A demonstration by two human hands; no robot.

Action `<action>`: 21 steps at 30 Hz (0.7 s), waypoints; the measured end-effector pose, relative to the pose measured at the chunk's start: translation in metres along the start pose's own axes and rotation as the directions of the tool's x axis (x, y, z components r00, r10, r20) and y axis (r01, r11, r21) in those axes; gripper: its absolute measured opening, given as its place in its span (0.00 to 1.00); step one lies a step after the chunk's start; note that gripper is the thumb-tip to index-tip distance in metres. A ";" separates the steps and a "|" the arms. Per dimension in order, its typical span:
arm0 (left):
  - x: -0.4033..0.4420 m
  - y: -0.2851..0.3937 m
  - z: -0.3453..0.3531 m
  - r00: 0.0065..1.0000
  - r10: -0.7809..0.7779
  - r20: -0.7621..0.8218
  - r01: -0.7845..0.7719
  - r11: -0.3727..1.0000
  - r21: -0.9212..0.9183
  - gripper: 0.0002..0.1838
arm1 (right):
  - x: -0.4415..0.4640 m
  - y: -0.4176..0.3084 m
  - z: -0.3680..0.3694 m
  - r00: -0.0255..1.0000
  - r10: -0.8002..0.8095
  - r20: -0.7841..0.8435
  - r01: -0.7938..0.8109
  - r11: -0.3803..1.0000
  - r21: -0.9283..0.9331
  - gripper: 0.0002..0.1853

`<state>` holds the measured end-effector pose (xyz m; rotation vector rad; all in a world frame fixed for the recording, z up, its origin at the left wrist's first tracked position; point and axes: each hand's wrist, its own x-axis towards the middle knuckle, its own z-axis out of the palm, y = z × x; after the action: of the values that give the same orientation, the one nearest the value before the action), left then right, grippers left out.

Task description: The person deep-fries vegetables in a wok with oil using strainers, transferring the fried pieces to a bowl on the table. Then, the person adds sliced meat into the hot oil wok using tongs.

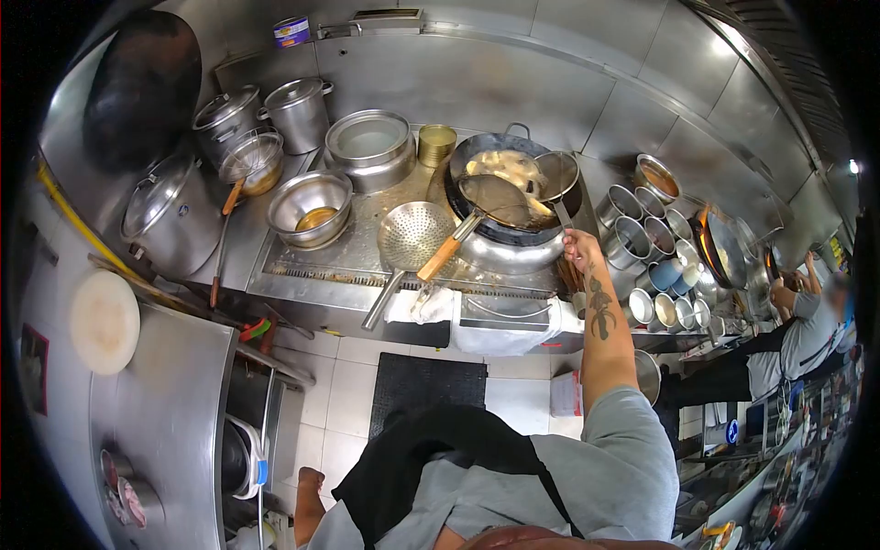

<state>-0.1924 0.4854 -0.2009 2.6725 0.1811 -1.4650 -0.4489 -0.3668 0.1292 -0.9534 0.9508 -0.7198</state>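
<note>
My right hand (579, 246) is closed around the metal handle of a round mesh skimmer (557, 172). The skimmer's head is over the right side of a black wok (477, 148), where pale pieces of food (506, 167) sit in bubbling liquid. A second mesh strainer (493, 200) with a wooden handle lies across the wok's near rim. Left of it, a perforated metal ladle (417, 236) rests on the stove top. My left hand (312, 477) hangs low beside my body, away from the stove; its fingers are too small and partly hidden to make out.
Metal bowls (310, 209) and lidded pots (295, 115) stand on the left, with a large pan (368, 147) behind. Several metal containers (628, 240) crowd the right. A steel counter (165, 403) is at my left. Another person (797, 339) stands far right.
</note>
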 end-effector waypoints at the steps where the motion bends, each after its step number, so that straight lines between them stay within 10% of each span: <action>1: -0.003 -0.005 0.002 0.999 -0.034 -0.002 0.034 0.997 -0.067 0.12 | 0.003 0.001 0.001 1.000 0.011 0.023 -0.012 1.000 0.026 0.08; 10: 0.003 -0.016 0.018 0.991 -0.109 0.072 0.113 0.992 -0.057 0.11 | 0.005 -0.001 -0.016 0.992 -0.014 0.123 -0.014 0.974 0.227 0.07; 16: 0.032 0.014 0.009 0.961 -0.110 0.254 0.056 0.976 0.209 0.12 | -0.031 -0.020 -0.002 0.996 -0.081 -0.034 0.078 0.993 -0.091 0.09; 21: 0.026 0.043 -0.018 0.948 0.241 0.208 -0.313 0.828 0.465 0.11 | -0.033 -0.024 0.017 0.972 -0.225 -0.064 0.172 0.874 -0.455 0.09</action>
<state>-0.1574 0.4463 -0.2121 2.7671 -0.6596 -1.7783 -0.4496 -0.3426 0.1663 -1.4456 1.1602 -0.7489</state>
